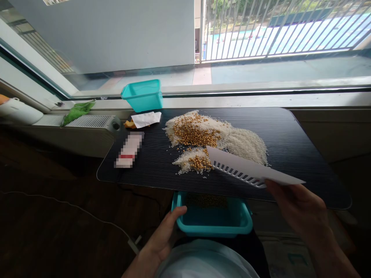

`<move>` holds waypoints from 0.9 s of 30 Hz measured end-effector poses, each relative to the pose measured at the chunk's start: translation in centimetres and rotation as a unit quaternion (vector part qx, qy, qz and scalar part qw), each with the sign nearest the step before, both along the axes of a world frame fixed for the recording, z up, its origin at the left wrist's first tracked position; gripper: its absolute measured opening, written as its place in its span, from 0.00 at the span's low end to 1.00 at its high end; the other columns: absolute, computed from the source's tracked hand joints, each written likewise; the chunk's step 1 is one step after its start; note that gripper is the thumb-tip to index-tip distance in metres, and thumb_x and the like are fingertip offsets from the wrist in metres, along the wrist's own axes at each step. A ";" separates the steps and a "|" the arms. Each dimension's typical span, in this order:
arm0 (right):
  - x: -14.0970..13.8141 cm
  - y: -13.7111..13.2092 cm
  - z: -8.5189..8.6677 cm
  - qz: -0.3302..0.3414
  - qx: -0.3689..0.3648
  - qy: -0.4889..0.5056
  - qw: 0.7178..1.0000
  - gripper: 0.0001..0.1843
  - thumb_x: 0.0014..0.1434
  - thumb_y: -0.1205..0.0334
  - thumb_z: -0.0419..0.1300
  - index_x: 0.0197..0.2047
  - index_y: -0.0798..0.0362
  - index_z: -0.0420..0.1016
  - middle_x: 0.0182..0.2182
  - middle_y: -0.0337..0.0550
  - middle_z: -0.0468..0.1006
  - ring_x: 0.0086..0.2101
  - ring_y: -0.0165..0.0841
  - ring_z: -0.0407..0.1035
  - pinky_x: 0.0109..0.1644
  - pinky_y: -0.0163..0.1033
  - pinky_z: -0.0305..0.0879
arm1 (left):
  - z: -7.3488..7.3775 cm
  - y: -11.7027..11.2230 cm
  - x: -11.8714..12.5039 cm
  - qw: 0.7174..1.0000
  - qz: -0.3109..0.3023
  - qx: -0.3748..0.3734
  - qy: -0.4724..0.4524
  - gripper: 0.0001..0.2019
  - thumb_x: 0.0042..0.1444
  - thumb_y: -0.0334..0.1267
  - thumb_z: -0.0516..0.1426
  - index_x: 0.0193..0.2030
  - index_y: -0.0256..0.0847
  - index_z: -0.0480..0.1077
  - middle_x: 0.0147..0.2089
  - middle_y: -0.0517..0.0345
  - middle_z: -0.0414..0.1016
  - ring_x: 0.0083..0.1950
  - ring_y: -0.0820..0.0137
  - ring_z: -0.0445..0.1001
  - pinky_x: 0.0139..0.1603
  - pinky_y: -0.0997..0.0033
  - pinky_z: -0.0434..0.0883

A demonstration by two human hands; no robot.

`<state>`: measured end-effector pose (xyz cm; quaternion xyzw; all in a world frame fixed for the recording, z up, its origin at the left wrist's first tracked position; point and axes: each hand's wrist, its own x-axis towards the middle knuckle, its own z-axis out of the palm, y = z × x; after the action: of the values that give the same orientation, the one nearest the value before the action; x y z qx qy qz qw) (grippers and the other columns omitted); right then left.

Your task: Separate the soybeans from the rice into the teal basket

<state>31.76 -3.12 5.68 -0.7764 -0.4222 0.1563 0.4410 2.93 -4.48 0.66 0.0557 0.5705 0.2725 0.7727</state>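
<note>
A pile of white rice mixed with yellow soybeans (203,131) lies on the black table (304,154). A smaller heap of rice and beans (194,161) sits nearer the front edge. My right hand (295,204) grips a white slotted scraper (246,170), whose edge rests against the small heap. My left hand (165,235) holds the left rim of a teal bin (214,222) below the table's front edge. Some beans lie in the bin.
A second teal bin (142,94) stands on the window sill at the back. A white paper (145,119) and a blurred white-red packet (129,151) lie on the table's left part. A green cloth (77,111) rests on a radiator at left.
</note>
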 end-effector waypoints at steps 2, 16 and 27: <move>0.0 0.1 0.2 0.012 -0.007 0.017 1.000 0.17 0.52 0.47 0.66 0.39 0.48 0.85 0.36 0.45 0.86 0.43 0.50 0.80 0.54 0.49 0.72 | -0.2 0.0 -0.1 1.000 0.002 0.005 -0.006 0.18 0.58 0.44 0.63 0.51 0.36 0.73 0.50 0.43 0.84 0.55 0.51 0.80 0.53 0.58 0.77; -0.2 0.3 0.1 0.037 0.010 0.039 0.998 0.18 0.52 0.45 0.68 0.37 0.50 0.86 0.34 0.46 0.86 0.40 0.49 0.81 0.52 0.49 0.75 | -0.3 0.1 -0.3 1.000 -0.006 0.006 -0.017 0.21 0.55 0.46 0.66 0.53 0.38 0.74 0.53 0.45 0.83 0.57 0.51 0.79 0.54 0.58 0.76; -0.5 0.7 -0.1 0.072 0.009 0.036 0.997 0.16 0.55 0.46 0.67 0.37 0.49 0.85 0.30 0.42 0.84 0.36 0.44 0.80 0.47 0.48 0.76 | -0.5 -0.1 -0.1 1.000 -0.005 0.019 -0.015 0.21 0.55 0.47 0.66 0.51 0.37 0.75 0.52 0.44 0.83 0.57 0.51 0.79 0.55 0.57 0.76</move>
<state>31.23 -2.45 5.59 -0.7342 -0.4622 0.2113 0.4503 2.86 -4.62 0.12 0.0687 0.5531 0.2805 0.7815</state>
